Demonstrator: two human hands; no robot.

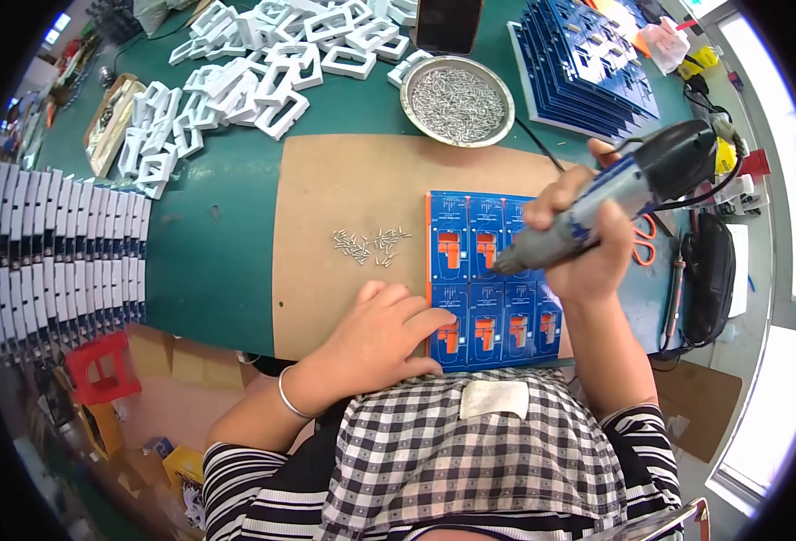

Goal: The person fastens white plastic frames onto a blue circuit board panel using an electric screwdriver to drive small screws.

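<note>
In my right hand [592, 266] is a grey and black electric screwdriver [637, 185], its body wrapped by my fingers. Its nose slants down to the left, over the middle of a blue circuit board panel [448, 277]. The panel has rows of repeated sections with orange parts in their cutouts; the tool and hand hide its upper right portion. My left hand [378, 334] lies at the panel's lower left, fingers apart, index finger reaching onto its edge. A small scatter of screws [362, 246] lies left of the panel on a brown board [326, 189].
A metal bowl [407, 113] of screws stands beyond the brown board. White plastic frames [281, 72] are heaped at the back left, near rows of stacked white-and-blue units [55, 216]. Stacked blue panels [587, 63], orange scissors [645, 239] and a soldering iron [676, 288] are at the right.
</note>
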